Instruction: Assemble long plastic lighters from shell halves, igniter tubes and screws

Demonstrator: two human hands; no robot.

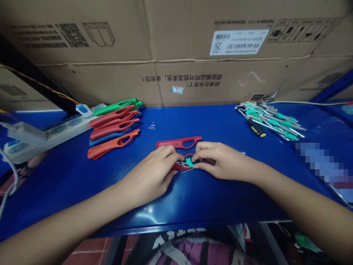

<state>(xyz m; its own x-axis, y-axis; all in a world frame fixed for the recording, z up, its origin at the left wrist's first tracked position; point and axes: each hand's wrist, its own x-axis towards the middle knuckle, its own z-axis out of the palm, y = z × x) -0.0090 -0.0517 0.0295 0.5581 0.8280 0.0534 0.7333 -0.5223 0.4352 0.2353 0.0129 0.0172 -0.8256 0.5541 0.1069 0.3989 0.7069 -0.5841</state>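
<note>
Fingers of the left hand (156,171) grip the near red casing half (178,167), while those of the right hand (216,159) are bent at the green piece (189,162) inside it; whether they pinch it, one cannot tell. The casing half is low over the blue table (209,202), with another red half (178,143) lying just beyond.

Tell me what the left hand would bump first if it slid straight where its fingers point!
The left hand would probably meet the green plastic piece first, with the right hand just beyond; depth is hard to judge.
</note>
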